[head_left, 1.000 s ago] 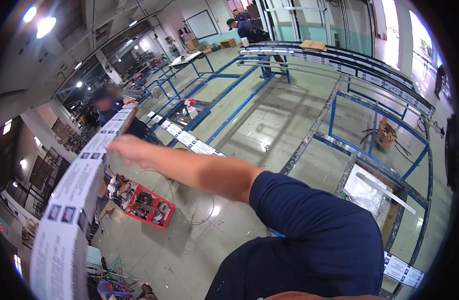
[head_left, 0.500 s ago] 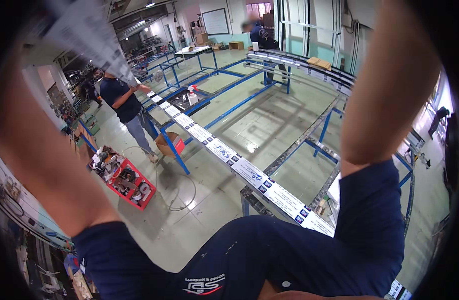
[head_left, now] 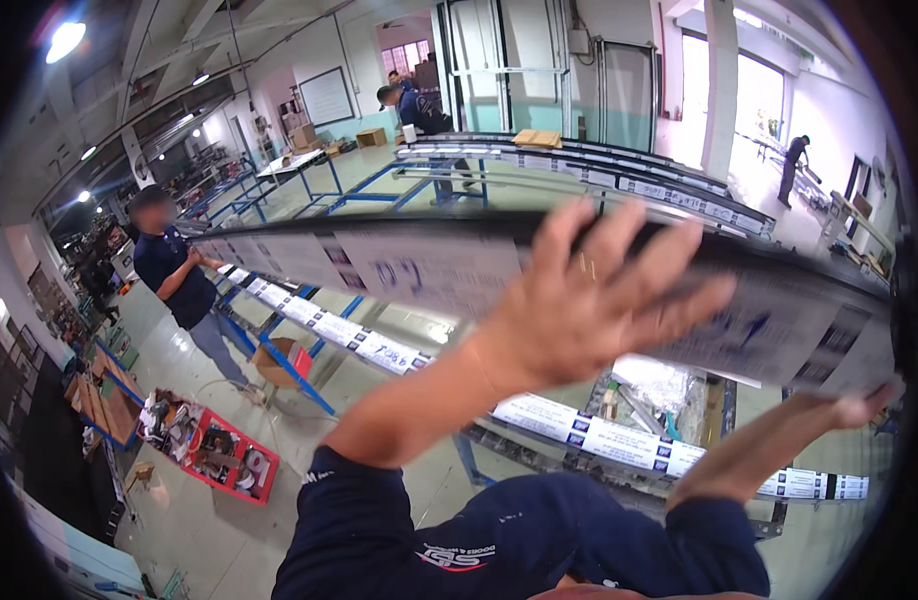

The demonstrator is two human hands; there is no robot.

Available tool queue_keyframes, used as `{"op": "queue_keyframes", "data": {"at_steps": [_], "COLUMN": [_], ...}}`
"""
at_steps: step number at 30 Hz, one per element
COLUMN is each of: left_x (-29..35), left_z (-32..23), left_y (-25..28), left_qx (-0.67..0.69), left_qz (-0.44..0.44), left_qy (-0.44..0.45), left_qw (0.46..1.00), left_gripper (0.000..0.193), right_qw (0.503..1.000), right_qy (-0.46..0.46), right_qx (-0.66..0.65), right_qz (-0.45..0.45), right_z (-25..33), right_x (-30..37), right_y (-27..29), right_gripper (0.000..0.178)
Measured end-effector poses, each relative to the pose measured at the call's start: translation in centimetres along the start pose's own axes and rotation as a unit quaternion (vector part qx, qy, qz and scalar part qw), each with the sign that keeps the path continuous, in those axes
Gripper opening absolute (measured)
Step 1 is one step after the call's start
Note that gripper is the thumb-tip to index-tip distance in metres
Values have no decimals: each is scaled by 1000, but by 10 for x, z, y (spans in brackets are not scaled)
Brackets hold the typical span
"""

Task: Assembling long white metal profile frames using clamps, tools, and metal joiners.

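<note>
Carrying the long wrapped profile [head_left: 429, 265] across mid-frame, we have it lifted off the benches, our left hand [head_left: 589, 300] spread flat against it, our right hand [head_left: 854, 405] cupping its lower edge, nothing set down yet.

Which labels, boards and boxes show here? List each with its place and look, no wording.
Long profile, across the middle under the left hand: dark, wrapped in white printed film.
Label strip, on the rack below: white, blue marks.
Whiteboard, back wall: pale rectangle.
Cardboard boxes, below it: brown.
</note>
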State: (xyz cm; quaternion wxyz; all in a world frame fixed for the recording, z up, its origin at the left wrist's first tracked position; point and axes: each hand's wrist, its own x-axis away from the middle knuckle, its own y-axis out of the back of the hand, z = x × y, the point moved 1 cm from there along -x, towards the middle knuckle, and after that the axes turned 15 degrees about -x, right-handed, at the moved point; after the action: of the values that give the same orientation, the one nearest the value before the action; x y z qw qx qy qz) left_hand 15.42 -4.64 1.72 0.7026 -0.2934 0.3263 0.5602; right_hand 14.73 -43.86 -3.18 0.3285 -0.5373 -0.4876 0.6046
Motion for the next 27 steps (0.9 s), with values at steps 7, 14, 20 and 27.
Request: {"op": "queue_keyframes", "data": {"at_steps": [7, 14, 20, 27], "left_x": [71, 139, 197, 206], "left_z": [-91, -149, -197, -222], "left_y": [-28, -109, -137, -141], "left_qx": [248, 383, 438, 455], "left_qz": [236, 410, 449, 483], "left_qy": [-22, -45, -58, -67], "left_qw": [939, 827, 776, 745], "left_gripper": [86, 104, 105, 106], "right_qw": [978, 933, 924, 898], "right_qy": [-116, -228, -268, -288], "right_qx": [47, 90, 26, 38], "right_qz": [-167, -264, -272, -329], "right_z": [10, -53, -61, -41], "right_x": [17, 52, 75, 81], "right_y": [140, 264, 339, 361], "right_gripper": [65, 65, 61, 55]}}
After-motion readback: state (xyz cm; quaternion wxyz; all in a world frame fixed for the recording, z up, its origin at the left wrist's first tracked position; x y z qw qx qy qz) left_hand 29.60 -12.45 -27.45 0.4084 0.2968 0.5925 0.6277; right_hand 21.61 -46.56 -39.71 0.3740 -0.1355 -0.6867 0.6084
